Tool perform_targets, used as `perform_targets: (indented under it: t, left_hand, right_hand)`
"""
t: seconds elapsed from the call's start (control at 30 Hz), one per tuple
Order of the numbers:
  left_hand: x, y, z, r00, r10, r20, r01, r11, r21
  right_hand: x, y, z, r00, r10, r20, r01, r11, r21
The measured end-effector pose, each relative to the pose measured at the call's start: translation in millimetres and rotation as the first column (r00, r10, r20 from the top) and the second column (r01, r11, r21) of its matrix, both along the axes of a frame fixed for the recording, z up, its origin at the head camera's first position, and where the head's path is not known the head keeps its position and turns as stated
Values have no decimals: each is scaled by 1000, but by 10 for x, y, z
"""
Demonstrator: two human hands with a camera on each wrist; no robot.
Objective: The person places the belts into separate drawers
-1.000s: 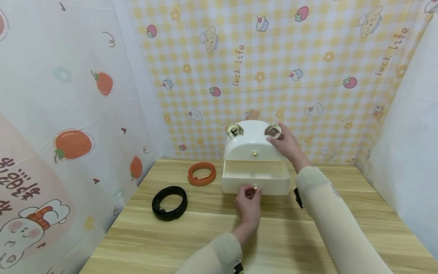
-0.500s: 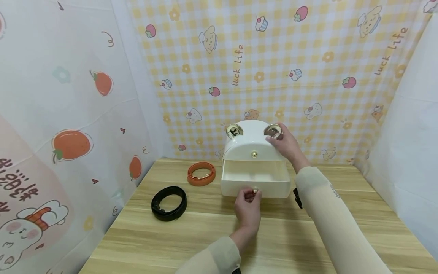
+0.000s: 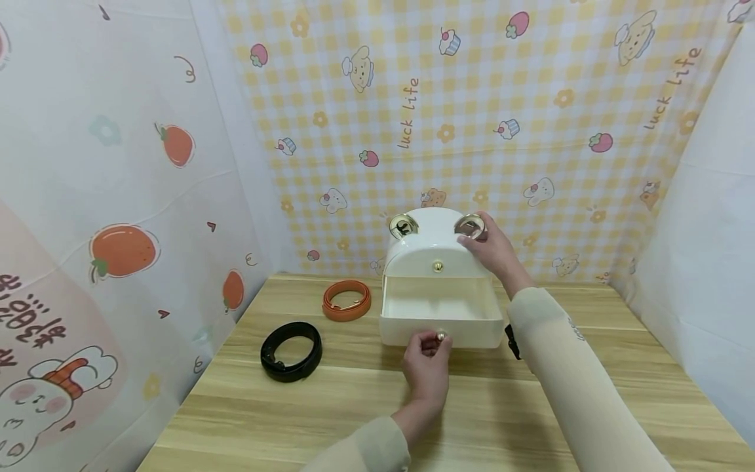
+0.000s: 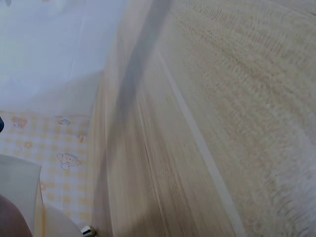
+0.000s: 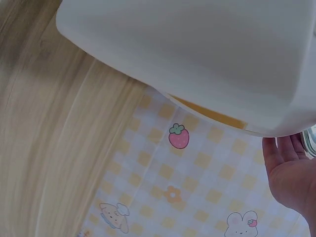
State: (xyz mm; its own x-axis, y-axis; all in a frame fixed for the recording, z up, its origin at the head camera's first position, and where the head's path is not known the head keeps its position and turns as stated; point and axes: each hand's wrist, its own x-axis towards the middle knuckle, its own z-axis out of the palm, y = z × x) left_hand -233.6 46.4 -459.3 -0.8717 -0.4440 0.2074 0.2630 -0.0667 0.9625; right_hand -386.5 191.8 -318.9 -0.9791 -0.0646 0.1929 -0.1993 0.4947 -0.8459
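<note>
A white storage box (image 3: 436, 229) with a rounded top and two gold-rimmed round eyes stands on the wooden table. Its lower drawer (image 3: 407, 333) is pulled out, and its bare inside shows. My left hand (image 3: 427, 377) pinches the gold knob (image 3: 441, 335) on the drawer front. At the box's top right, my right hand (image 3: 495, 249) holds the gold-rimmed eye (image 3: 470, 227), thumb in front and fingers behind. The right wrist view shows the right hand (image 5: 294, 177) against the box's white side (image 5: 197, 59). In the left wrist view the left hand is mostly out of frame.
Left of the box lies a coiled orange belt (image 3: 347, 301). A coiled black belt (image 3: 291, 352) lies nearer the table's left edge. Patterned cloth (image 3: 354, 131) hangs behind the table (image 3: 330, 419), with more cloth at both sides.
My left hand has drawn the lower drawer farther out toward me. The right hand keeps its hold on the eye, and both belts stay in place.
</note>
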Motion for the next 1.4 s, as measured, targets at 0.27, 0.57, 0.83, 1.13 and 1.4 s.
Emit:
perform_targets:
  t: [0.27, 0.57, 0.83, 1.13, 1.4]
  left_hand:
    - [44, -9, -11, 1000, -16, 2, 16, 1000, -2]
    - [58, -16, -30, 1000, -22, -19, 22, 1000, -11]
    - [69, -27, -48, 999, -23, -44, 22, 999, -24]
    - [131, -115, -11, 999, -37, 12, 38, 998, -49]
    - [137, -289, 25, 1000, -23, -1, 23, 996, -84]
  right_hand:
    - [25, 13, 11, 1000, 2, 2, -2, 1000, -11]
    - [34, 17, 7, 1000, 4, 7, -4, 1000, -23]
    - [33, 26, 8, 1000, -2, 6, 2, 1000, -20]
    - [29, 15, 3, 1000, 3, 0, -3, 1000, -23]
    - [18, -3, -5, 1000, 2, -3, -2, 1000, -16]
